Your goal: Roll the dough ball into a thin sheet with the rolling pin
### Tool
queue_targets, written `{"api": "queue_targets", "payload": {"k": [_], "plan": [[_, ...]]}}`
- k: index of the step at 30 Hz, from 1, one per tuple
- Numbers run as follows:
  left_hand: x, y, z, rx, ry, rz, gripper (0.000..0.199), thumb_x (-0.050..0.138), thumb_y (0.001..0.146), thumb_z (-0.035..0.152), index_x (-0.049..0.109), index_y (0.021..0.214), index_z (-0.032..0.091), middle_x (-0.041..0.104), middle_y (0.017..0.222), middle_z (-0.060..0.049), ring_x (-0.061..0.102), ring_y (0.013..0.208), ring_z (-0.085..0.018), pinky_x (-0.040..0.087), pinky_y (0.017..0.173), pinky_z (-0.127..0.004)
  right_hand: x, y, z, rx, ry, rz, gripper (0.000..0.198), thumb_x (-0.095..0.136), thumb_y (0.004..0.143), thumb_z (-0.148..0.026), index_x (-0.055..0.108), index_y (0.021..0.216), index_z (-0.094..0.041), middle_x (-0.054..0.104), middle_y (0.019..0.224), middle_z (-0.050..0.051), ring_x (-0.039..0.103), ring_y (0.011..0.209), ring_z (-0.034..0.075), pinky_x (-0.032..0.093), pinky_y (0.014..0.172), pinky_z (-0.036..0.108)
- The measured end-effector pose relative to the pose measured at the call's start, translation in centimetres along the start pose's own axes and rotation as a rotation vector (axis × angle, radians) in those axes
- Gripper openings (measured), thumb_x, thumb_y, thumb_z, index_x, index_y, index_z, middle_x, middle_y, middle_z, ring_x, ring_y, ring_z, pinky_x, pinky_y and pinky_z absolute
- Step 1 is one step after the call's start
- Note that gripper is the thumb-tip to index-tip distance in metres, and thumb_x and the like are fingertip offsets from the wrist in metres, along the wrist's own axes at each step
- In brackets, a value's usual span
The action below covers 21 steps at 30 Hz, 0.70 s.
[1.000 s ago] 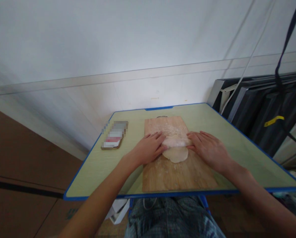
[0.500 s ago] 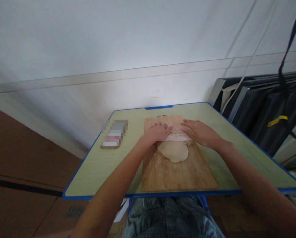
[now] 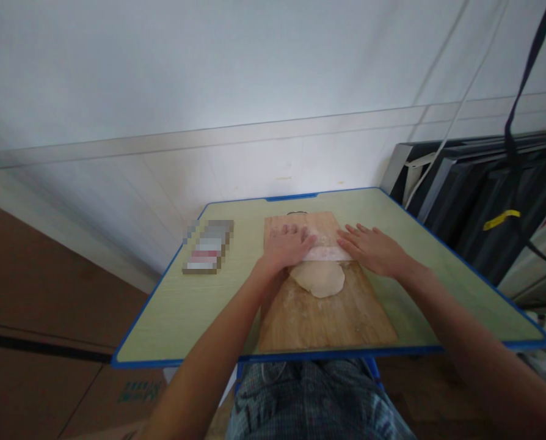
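A flat, pale piece of dough [image 3: 321, 280] lies on a wooden cutting board [image 3: 323, 324]. Across the dough's far edge lies a flour-dusted rolling pin [image 3: 330, 253]. My left hand [image 3: 289, 245] presses on the pin's left end with its fingers stretched forward and spread. On the right end rests my right hand [image 3: 374, 247], palm down, its fingers extended and pointing inward. Both hands cover the pin's ends; only its middle shows. Neither hand wraps its fingers around it.
The board lies on a light green table [image 3: 209, 318] with a blue rim. A pixelated flat object [image 3: 206, 247] is at its left. Dark flat panels [image 3: 484, 183] lean against the white wall [image 3: 245, 165] at right, with a dark strap [image 3: 524, 91] hanging before them.
The fingers of both hands are straighter and more spread on the rolling pin. Dough and board keep their places; the whole view has shifted slightly.
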State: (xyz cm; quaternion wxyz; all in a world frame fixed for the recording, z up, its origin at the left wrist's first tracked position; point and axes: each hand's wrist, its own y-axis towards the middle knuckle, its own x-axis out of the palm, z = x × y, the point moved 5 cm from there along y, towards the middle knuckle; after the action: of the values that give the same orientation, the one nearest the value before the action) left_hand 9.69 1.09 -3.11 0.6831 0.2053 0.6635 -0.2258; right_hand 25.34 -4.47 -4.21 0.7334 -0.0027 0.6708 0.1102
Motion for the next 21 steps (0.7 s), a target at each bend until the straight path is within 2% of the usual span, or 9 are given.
{"api": "queue_targets", "payload": {"k": [5,8,11,16,21], "plan": [[-0.6,-3.4,1.3,0.048,-0.014,0.085,0.051,0.014,0.093,0.045,0.042,0.129,0.021,0.049,0.131,-0.007,0.043,0.121,-0.025,0.029,0.1,-0.047,-1.3,-3.9,-2.1,0.038,0.002,0.16,0.048,0.022,0.094,-0.037,0.05,0.124,-0.012,0.054,0.125,0.015,0.05,0.114,0.025,0.037,0.096,0.047],[-0.8,-5.7,1.9,0.112,-0.001,0.114,0.048,0.015,0.093,0.041,0.04,0.13,0.022,0.045,0.136,-0.006,0.04,0.123,-0.023,0.028,0.102,-0.043,-1.8,-6.1,-3.2,0.022,-0.005,0.251,0.046,0.027,0.093,-0.038,0.052,0.122,-0.012,0.056,0.123,0.015,0.056,0.107,0.024,0.04,0.094,0.043],[-0.8,-6.9,2.0,0.15,0.005,0.101,0.048,0.015,0.094,0.04,0.037,0.133,0.023,0.041,0.138,-0.006,0.036,0.126,-0.024,0.025,0.104,-0.045,-2.2,-7.3,-3.7,0.006,0.004,0.306,0.045,0.03,0.092,-0.038,0.055,0.12,-0.013,0.056,0.123,0.015,0.057,0.105,0.025,0.044,0.091,0.041],[-0.6,-5.1,1.4,0.149,-0.015,0.056,0.051,0.014,0.093,0.045,0.033,0.135,0.023,0.037,0.141,-0.005,0.032,0.129,-0.026,0.027,0.103,-0.045,-1.5,-5.3,-2.6,-0.012,0.067,0.224,0.047,0.026,0.093,-0.035,0.051,0.124,-0.011,0.054,0.126,0.013,0.052,0.113,0.024,0.042,0.094,0.041],[-0.5,-2.6,1.0,0.053,-0.038,0.035,0.058,0.011,0.092,0.05,0.039,0.132,0.02,0.046,0.135,-0.007,0.038,0.126,-0.026,0.032,0.1,-0.042,-0.9,-2.9,-1.5,0.013,0.072,0.181,0.053,0.018,0.094,-0.036,0.05,0.125,-0.007,0.053,0.126,0.015,0.049,0.117,0.023,0.041,0.095,0.038]]}}
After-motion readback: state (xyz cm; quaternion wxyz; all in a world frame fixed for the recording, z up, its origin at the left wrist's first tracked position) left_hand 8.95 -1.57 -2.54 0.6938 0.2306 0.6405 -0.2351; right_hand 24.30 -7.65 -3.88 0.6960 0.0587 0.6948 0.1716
